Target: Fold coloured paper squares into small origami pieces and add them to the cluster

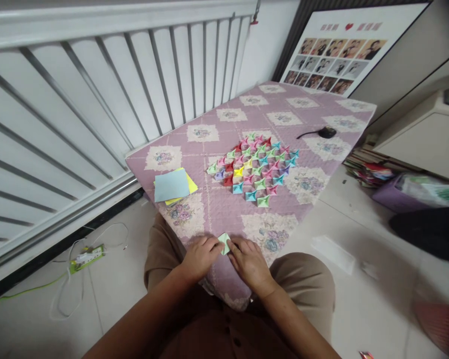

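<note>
A small pale-green folded paper (224, 241) is lying at the near end of the floral tablecloth (224, 212), between the person's two hands and touching both. The left hand (200, 258) is holding its left side, fingers curling in close with the thumb resting over the paper; the right hand (250, 262) is gripping its right side, thumb and fingertips drawing narrow. Beyond them, rows of multicoloured origami pieces (263, 161) are covering the middle of the cloth. To the left, a light-blue paper sheet (171, 185) is overlapping yellow paper (192, 185), near a white radiator (153, 75).
</note>
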`<control>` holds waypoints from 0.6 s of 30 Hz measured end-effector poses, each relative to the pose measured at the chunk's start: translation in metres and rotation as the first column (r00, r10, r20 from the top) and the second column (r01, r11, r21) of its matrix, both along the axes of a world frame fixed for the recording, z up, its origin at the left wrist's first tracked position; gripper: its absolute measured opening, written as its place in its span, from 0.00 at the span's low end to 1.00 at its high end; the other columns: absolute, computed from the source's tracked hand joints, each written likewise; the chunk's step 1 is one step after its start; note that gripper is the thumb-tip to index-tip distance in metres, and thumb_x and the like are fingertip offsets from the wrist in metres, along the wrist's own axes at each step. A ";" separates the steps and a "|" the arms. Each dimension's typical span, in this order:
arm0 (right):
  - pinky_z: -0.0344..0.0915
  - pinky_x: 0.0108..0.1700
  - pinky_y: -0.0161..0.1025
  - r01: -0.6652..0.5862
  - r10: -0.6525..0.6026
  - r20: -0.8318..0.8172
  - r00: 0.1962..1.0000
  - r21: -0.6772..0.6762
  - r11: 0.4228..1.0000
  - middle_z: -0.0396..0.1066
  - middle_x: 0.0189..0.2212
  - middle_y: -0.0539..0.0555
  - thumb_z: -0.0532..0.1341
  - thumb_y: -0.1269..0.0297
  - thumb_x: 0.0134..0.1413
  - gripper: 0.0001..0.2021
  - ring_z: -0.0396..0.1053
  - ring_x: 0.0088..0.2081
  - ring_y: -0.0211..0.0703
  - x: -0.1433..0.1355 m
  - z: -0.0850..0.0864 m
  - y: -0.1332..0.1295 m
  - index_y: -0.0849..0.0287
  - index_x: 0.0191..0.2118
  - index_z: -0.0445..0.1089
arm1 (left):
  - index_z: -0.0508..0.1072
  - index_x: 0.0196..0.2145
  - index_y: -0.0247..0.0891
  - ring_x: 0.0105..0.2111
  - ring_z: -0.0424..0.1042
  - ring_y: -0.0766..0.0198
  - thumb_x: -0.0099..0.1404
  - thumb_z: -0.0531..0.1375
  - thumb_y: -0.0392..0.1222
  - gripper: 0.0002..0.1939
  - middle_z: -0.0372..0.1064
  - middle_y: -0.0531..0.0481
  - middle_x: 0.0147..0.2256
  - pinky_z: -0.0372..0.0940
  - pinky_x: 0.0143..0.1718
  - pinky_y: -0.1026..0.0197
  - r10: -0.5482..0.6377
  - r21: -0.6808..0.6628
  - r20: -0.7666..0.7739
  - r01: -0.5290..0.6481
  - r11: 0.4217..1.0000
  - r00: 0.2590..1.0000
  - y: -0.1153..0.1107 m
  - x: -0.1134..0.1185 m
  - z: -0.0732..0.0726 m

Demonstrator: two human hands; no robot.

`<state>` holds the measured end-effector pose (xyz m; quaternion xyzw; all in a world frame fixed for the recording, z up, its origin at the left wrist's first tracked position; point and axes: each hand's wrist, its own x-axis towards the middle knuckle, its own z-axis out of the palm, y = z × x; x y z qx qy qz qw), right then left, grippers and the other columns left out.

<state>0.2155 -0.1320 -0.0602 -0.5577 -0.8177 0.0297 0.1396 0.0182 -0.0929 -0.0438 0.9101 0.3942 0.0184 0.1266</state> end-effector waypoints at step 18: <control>0.53 0.54 0.52 0.063 -0.062 0.021 0.998 -0.073 0.995 0.62 0.57 0.60 0.59 0.51 0.56 0.26 0.55 0.58 0.55 -0.004 0.006 0.006 0.54 0.59 0.63 | 0.62 0.58 0.47 0.53 0.61 0.49 0.70 0.49 0.42 0.20 0.58 0.43 0.59 0.57 0.49 0.47 0.034 0.131 -0.038 -0.028 0.991 0.999 -0.026 0.002 -0.001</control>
